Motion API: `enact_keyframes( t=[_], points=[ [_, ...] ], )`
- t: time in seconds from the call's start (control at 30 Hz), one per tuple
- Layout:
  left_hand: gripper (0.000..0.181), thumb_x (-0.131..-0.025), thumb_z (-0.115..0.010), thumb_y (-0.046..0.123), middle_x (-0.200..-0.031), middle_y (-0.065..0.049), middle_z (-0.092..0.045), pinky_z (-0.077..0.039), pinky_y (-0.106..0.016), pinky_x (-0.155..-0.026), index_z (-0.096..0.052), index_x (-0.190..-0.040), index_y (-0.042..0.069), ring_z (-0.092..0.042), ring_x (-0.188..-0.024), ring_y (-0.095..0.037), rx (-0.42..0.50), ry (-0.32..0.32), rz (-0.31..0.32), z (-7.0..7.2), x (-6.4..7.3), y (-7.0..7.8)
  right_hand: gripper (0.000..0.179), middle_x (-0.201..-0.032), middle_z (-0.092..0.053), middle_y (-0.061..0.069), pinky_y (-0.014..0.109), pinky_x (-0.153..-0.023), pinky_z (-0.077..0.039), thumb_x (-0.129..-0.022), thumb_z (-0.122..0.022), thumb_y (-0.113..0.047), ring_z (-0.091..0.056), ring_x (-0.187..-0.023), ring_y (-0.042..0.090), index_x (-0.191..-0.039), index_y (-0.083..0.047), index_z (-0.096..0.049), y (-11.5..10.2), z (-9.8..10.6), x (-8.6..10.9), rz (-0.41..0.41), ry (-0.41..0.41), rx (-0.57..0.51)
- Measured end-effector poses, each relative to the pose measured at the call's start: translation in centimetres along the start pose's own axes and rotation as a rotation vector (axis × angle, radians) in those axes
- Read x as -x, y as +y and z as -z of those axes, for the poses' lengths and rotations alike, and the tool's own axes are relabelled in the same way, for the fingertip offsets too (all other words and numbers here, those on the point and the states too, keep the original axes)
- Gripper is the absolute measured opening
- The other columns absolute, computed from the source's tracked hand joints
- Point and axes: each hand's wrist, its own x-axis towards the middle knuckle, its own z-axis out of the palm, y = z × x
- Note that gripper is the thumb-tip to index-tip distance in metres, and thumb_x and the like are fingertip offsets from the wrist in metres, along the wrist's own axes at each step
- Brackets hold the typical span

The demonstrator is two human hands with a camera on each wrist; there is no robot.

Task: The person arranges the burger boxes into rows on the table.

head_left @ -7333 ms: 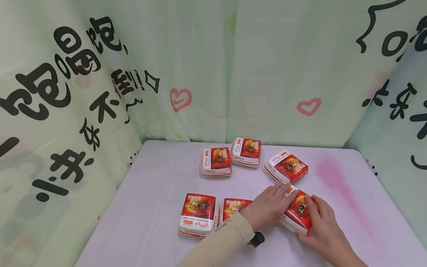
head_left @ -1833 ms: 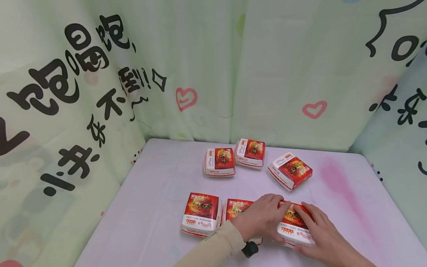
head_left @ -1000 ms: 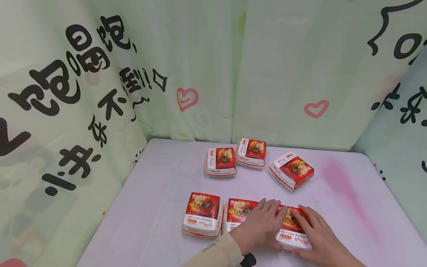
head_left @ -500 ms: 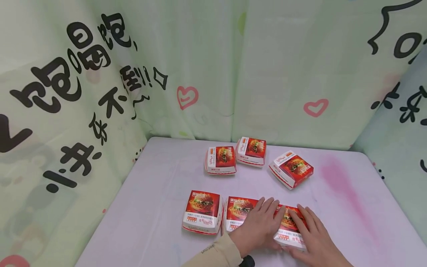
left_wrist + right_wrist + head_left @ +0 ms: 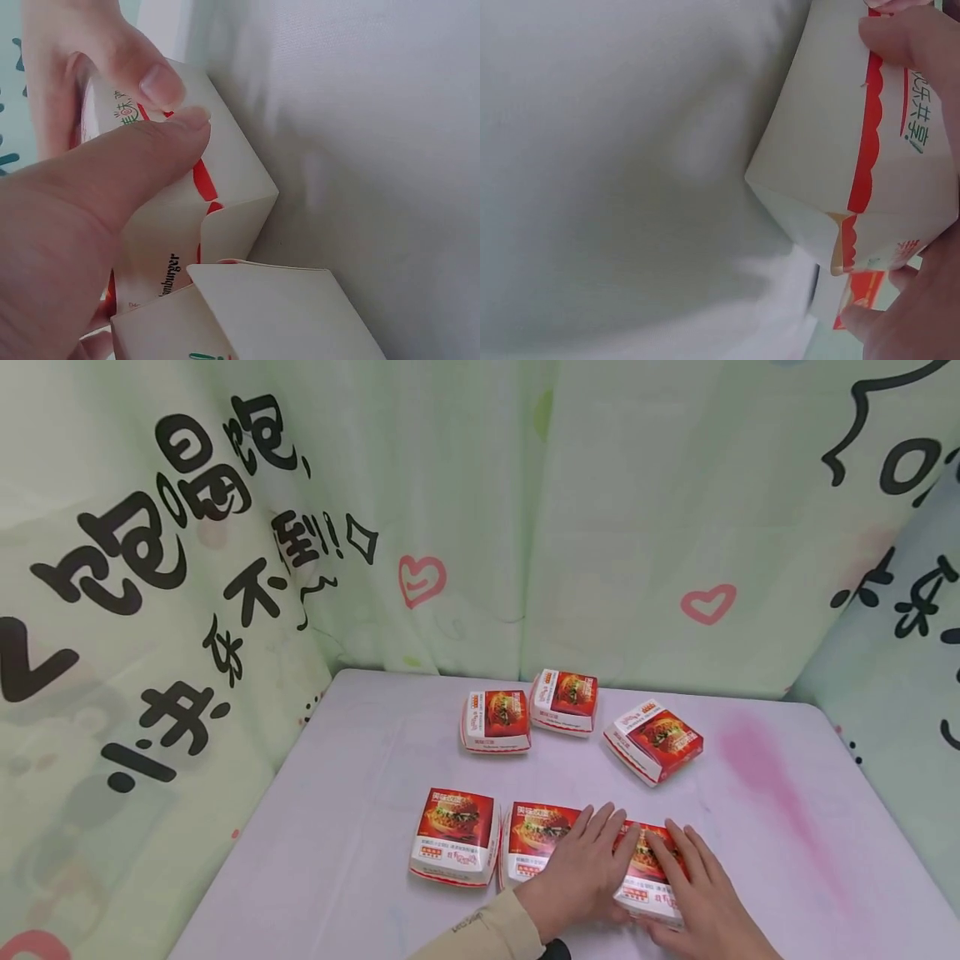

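Evidently, a burger box [image 5: 647, 895] at the lower right of the frame is grasped between the left hand [image 5: 577, 872] and the right hand [image 5: 701, 897], both thumbs laid against its near wall. It is best kept flat on the bench [image 5: 352, 852] and squared by light, even pressure, since the card would probably be dented by a hard squeeze. The neighbouring box [image 5: 538, 833], partly covered by the left hand, should be left undisturbed.
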Motion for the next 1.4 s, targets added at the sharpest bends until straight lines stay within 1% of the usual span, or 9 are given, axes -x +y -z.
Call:
enact_keyframes(
  t=[0.2,0.43,0.53,0.67,0.8,0.97,1.07,1.27,1.4],
  points=[
    [0.112,-0.073,-0.066,0.075,-0.166,0.006,-0.01,-0.015,-0.034,-0.126,-0.01,-0.159,0.029,-0.006,-0.155,-0.015,0.001,-0.022,0.01,-0.6,0.3,0.1,0.112,-0.157,-0.024,0.017,0.074,-0.105,-0.031,-0.062,-0.083,-0.06,-0.015,-0.14,0.041,-0.152,-0.013,-0.035,0.0,0.2,0.0,-0.021,-0.028,-0.05],
    [0.113,-0.073,-0.066,0.075,-0.166,0.007,-0.01,-0.013,-0.034,-0.126,-0.011,-0.159,0.028,-0.006,-0.155,-0.014,-0.02,-0.013,0.023,-0.8,0.3,0.0,0.113,-0.158,-0.021,0.017,0.074,-0.11,-0.023,-0.063,-0.083,-0.06,-0.012,-0.142,0.041,-0.153,-0.015,-0.033,0.0,0.4,-0.1,-0.024,-0.032,-0.091],
    [0.113,-0.073,-0.067,0.075,-0.166,0.007,-0.011,-0.013,-0.033,-0.126,-0.011,-0.159,0.028,-0.007,-0.155,-0.013,-0.014,-0.012,0.018,-0.7,0.3,-0.2,0.113,-0.158,-0.021,0.016,0.074,-0.109,-0.025,-0.063,-0.083,-0.06,-0.012,-0.142,0.041,-0.154,-0.016,-0.031,-0.1,0.4,-0.3,-0.023,-0.032,-0.091],
    [0.114,-0.072,-0.068,0.074,-0.166,0.007,-0.011,-0.013,-0.033,-0.126,-0.011,-0.159,0.028,-0.008,-0.155,-0.013,0.002,-0.013,0.012,-0.7,0.3,-0.3,0.112,-0.158,-0.021,0.016,0.074,-0.108,-0.025,-0.062,-0.083,-0.06,-0.012,-0.142,0.041,-0.152,-0.014,-0.034,-0.1,0.4,-0.3,-0.012,-0.02,-0.095],
    [0.114,-0.072,-0.068,0.075,-0.166,0.007,-0.011,-0.012,-0.032,-0.126,-0.01,-0.159,0.028,-0.007,-0.155,-0.013,0.036,-0.008,0.003,-0.6,0.5,-0.6,0.109,-0.157,-0.023,0.016,0.075,-0.108,-0.025,-0.063,-0.083,-0.06,-0.014,-0.141,0.041,-0.15,-0.011,-0.037,0.1,0.5,-0.3,0.019,0.023,-0.125],
    [0.118,-0.071,-0.067,0.078,-0.167,0.005,-0.009,-0.011,-0.033,-0.126,-0.008,-0.16,0.026,-0.005,-0.155,-0.014,0.082,0.035,-0.038,-0.3,1.1,-1.6,0.102,-0.158,-0.023,0.016,0.077,-0.107,-0.024,-0.071,-0.077,-0.058,-0.015,-0.142,0.04,-0.151,-0.013,-0.035,0.3,1.4,-0.7,0.024,0.046,-0.178],
    [0.12,-0.07,-0.067,0.079,-0.167,0.004,-0.01,-0.011,-0.033,-0.126,-0.009,-0.16,0.025,-0.006,-0.155,-0.015,0.104,0.057,-0.058,0.1,1.4,-2.2,0.098,-0.157,-0.024,0.016,0.078,-0.103,-0.028,-0.074,-0.076,-0.055,-0.017,-0.141,0.041,-0.152,-0.013,-0.034,0.3,1.9,-1.0,0.026,0.058,-0.185],
    [0.117,-0.073,-0.063,0.079,-0.168,0.004,-0.008,-0.01,-0.034,-0.126,-0.007,-0.16,0.025,-0.004,-0.156,-0.014,0.157,0.05,-0.037,1.1,2.0,-4.0,0.095,-0.156,-0.025,0.015,0.077,-0.098,-0.032,-0.076,-0.079,-0.048,-0.022,-0.138,0.04,-0.153,-0.016,-0.033,0.2,2.5,-1.5,0.065,0.112,-0.2],
    [0.112,-0.077,-0.061,0.078,-0.168,0.003,-0.007,-0.011,-0.036,-0.127,-0.008,-0.16,0.024,-0.005,-0.156,-0.016,0.189,0.072,-0.017,1.6,2.4,-5.4,0.093,-0.156,-0.025,0.017,0.077,-0.097,-0.033,-0.077,-0.08,-0.045,-0.024,-0.137,0.042,-0.152,-0.016,-0.033,-0.1,3.1,-2.0,0.081,0.125,-0.212]
  ],
)
